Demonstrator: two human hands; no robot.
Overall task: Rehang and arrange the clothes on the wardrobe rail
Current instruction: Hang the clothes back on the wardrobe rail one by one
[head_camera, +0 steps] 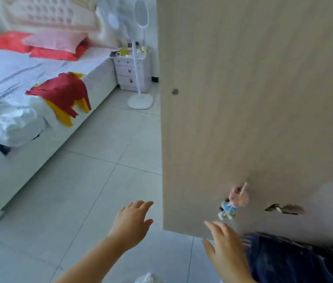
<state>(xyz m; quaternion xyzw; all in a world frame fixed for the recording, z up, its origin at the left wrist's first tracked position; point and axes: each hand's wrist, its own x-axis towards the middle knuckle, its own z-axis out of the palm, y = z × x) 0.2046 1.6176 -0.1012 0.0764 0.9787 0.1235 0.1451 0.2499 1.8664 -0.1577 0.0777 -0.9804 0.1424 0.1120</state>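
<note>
Both hands are out in front, palms down, holding nothing. The left hand [133, 223] hangs over the floor [92, 180] with its fingers spread and relaxed, the tips just short of the left edge of the door [253, 99]. The right hand [226, 250] is loose-fingered too, its tips at the door's lower edge; I cannot tell whether they touch it.

Just right of that hand, under the door, lies one heap of dark blue clothes [284, 262]. Just above its fingers one small doll charm [233, 203] hangs against the door, and right of the charm is one ragged chip [284, 209] in the panel. Higher up sits one round knob [174, 91].

Well beyond the left hand, up and to the left, stands the bed [18, 176]. One red-and-yellow garment [63, 94] is draped over its near edge, with one crumpled white bundle [8, 125] beside it. At the head lies one pink pillow [53, 40] on red ones. Farther off, straight above the left hand, are one white nightstand [126, 72] with three drawers and one white stand fan [140, 101] in front of it.
</note>
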